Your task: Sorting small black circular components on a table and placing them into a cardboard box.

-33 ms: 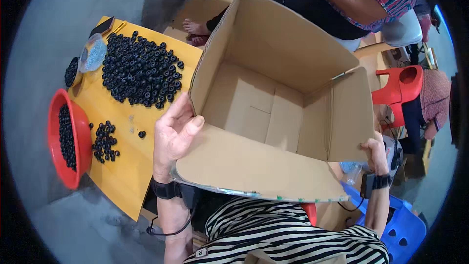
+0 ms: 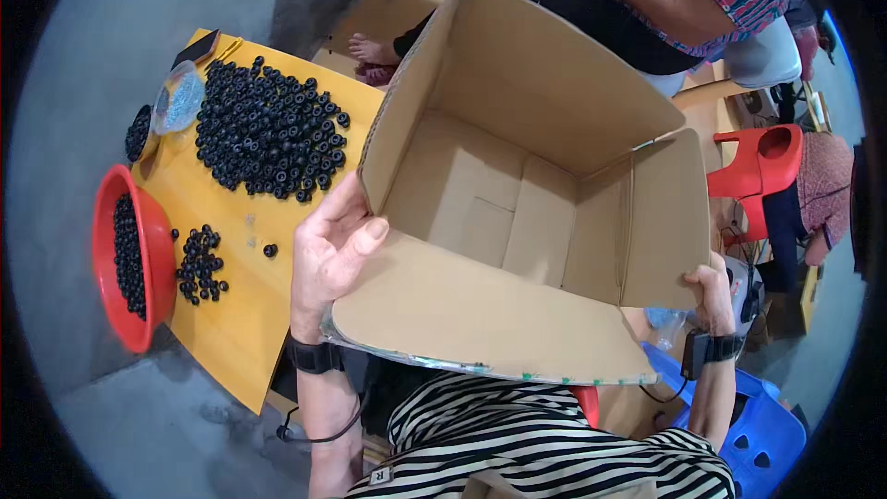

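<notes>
Grey concrete floor, yellow table [image 2: 231, 333] left of an open box [image 2: 517, 203]
Left hand [image 2: 328, 254] grips the box's near-left corner, right hand [image 2: 713, 294] closed on its right flap; box opens upward between them

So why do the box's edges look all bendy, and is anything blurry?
Head view: the fisheye lens curves the cardboard box edges and darkens the round rim; light is soft and even, no glare; the black rings on the yellow table look sharp, and both hands look crisp.

Open brown cardboard box [image 2: 517, 212], empty, flaps raised, tilted toward the viewer at centre. Small clear plastic bag [image 2: 177, 100] of pale pieces lies at the yellow table's [image 2: 231, 333] far-left corner.
</notes>
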Motion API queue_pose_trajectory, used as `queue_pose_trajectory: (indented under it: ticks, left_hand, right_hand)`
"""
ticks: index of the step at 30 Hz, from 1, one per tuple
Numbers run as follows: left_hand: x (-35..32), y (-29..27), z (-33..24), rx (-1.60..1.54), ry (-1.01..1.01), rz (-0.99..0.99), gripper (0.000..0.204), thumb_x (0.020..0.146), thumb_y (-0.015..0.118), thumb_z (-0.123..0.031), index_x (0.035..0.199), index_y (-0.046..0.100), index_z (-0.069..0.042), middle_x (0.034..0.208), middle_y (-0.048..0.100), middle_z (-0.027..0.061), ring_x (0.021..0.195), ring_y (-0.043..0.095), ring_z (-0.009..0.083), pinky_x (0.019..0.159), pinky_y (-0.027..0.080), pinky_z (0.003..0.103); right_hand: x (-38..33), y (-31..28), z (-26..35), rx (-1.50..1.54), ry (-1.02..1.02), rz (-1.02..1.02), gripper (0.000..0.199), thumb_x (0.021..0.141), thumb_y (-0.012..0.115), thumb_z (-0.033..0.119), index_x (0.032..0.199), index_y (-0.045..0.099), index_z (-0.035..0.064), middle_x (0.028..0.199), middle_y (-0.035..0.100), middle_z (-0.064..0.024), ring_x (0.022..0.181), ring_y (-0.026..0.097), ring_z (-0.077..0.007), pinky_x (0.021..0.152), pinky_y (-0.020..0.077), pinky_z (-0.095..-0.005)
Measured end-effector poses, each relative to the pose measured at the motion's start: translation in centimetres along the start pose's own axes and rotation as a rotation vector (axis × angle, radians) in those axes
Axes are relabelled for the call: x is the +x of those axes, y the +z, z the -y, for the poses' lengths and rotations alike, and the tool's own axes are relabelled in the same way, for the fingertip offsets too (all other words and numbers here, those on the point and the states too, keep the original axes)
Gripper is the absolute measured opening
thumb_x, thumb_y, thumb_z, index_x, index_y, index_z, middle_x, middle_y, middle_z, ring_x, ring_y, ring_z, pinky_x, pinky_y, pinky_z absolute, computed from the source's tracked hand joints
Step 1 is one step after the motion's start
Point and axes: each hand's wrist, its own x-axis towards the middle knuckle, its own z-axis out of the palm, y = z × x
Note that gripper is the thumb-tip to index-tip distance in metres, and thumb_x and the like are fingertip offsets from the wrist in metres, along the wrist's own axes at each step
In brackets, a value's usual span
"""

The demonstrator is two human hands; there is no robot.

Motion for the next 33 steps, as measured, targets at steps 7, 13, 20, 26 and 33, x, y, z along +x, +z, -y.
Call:
queue_pose_trajectory:
  ticks: [7,13,20,26,33]
  left_hand:
    - [0.9,-1.4,2.1,0.002,0.023,0.041,0.051,0.090,0.064,-0.001,0.137,0.048,0.007,0.130,0.059,0.0110,0.116,0.056,0.0153,0.098,0.043,0.028]
    - [-0.6,-1.5,2.5,0.243,-0.062,-0.015,0.048,0.089,0.070,-0.010,0.133,0.055,0.004,0.114,0.064,0.0049,0.098,0.059,0.0086,0.086,0.047,0.022]
    - [-2.4,-1.1,3.3,0.708,-0.061,-0.062,0.034,0.091,0.069,-0.016,0.118,0.063,0.003,0.081,0.067,0.0065,0.068,0.053,0.0065,0.066,0.047,0.024]
    - [-2.4,-0.5,4.7,0.830,0.050,-0.136,0.027,0.095,0.062,-0.019,0.110,0.064,0.004,0.075,0.065,0.0160,0.065,0.056,0.0131,0.060,0.047,0.033]
    - [-2.2,-4.2,9.2,0.560,-0.146,-0.306,0.033,0.097,0.057,-0.021,0.109,0.063,0.010,0.100,0.072,0.0120,0.094,0.065,0.0172,0.084,0.049,0.033]
  right_hand:
    - [-0.1,2.4,-5.3,-0.193,-0.084,-0.026,0.032,0.072,0.053,0.011,0.101,0.061,-0.0023,0.085,0.059,-0.0074,0.074,0.056,-0.0174,0.066,0.0473,-0.0290]
    - [-0.9,4.8,-5.9,-0.343,-0.005,0.106,0.055,0.077,0.053,0.009,0.130,0.048,-0.0034,0.118,0.054,-0.0143,0.106,0.055,-0.0244,0.091,0.0465,-0.0352]
    - [-1.4,6.0,-8.3,-0.655,-0.076,0.177,0.038,0.078,0.054,0.014,0.105,0.053,-0.0131,0.094,0.061,-0.0328,0.087,0.063,-0.0360,0.076,0.0503,-0.0421]
    - [-2.7,6.1,-8.8,-0.675,0.068,0.157,0.026,0.077,0.054,0.007,0.096,0.062,-0.0091,0.074,0.062,-0.0137,0.067,0.057,-0.0203,0.062,0.0477,-0.0343]
    - [-0.9,6.6,-16.8,-0.222,-0.062,0.251,0.027,0.074,0.051,0.002,0.097,0.062,-0.0082,0.084,0.065,-0.0072,0.076,0.059,-0.0165,0.067,0.0495,-0.0317]
